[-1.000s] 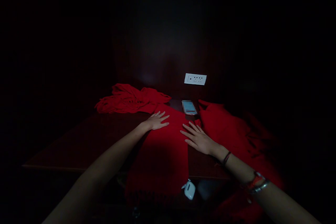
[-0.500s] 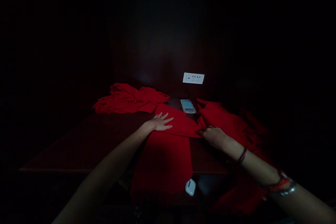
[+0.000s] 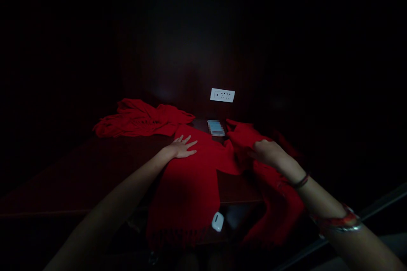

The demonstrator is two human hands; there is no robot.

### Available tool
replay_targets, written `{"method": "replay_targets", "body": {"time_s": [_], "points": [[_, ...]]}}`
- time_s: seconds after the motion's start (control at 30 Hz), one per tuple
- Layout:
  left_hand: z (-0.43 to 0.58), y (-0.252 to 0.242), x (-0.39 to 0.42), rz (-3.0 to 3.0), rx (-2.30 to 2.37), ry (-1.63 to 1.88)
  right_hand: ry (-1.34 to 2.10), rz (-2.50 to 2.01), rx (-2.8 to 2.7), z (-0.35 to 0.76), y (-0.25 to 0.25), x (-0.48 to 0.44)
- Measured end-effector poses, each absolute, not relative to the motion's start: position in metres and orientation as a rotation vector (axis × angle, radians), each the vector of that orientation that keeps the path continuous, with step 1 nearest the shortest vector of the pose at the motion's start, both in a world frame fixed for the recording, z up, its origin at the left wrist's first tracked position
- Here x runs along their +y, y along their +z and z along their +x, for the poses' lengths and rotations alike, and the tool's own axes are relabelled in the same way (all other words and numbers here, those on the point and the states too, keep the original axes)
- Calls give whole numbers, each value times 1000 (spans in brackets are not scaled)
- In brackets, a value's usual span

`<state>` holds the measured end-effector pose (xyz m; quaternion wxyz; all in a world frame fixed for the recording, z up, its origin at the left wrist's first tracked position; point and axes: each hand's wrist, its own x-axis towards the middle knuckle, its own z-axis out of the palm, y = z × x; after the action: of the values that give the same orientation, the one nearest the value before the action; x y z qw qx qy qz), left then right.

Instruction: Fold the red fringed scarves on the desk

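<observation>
A red scarf (image 3: 186, 186) with a fringed end lies over the dark table, and that end hangs past the front edge. My left hand (image 3: 182, 148) rests flat on its upper part, fingers spread. To the right, my right hand (image 3: 267, 151) is closed on a bunched part of the red scarf fabric, its fingertips partly hidden in the cloth. More red cloth (image 3: 276, 207) drapes off the front edge below my right hand; whether it is the same scarf I cannot tell.
A rumpled heap of red cloth (image 3: 143, 118) lies at the back left of the table (image 3: 79, 178). A blurred phone-like object (image 3: 216, 128) sits at the back. A white socket plate (image 3: 222, 95) is on the wall. A small white rounded object (image 3: 217, 222) shows beside the fringe.
My right hand has pulled the bunched fabric slightly right and up, and the fold under my left hand has opened out flatter. The view has shifted right. My left hand stays on the scarf.
</observation>
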<state>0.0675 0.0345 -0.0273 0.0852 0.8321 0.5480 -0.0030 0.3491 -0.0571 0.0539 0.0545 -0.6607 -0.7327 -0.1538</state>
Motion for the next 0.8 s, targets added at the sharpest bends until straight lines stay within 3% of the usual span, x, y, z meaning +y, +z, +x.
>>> {"method": "replay_targets", "body": {"time_s": [0.1, 0.3, 0.53, 0.6, 0.7, 0.8], "points": [[69, -22, 28, 2453, 1672, -44, -623, -1918, -2246, 311, 50, -41], [65, -21, 24, 2427, 1745, -98, -478, -2172, -2300, 303, 17, -7], [70, -25, 32, 2412, 1810, -104, -703, -2337, -2074, 364, 48, -15], [73, -26, 33, 2443, 1780, -77, -692, -2135, -2239, 349, 47, -20], [74, -27, 30, 2453, 1757, -52, -505, -1671, -2532, 308, 24, -16], [72, -27, 28, 2432, 1776, -44, -224, -1736, -2554, 277, -3, -4]]}}
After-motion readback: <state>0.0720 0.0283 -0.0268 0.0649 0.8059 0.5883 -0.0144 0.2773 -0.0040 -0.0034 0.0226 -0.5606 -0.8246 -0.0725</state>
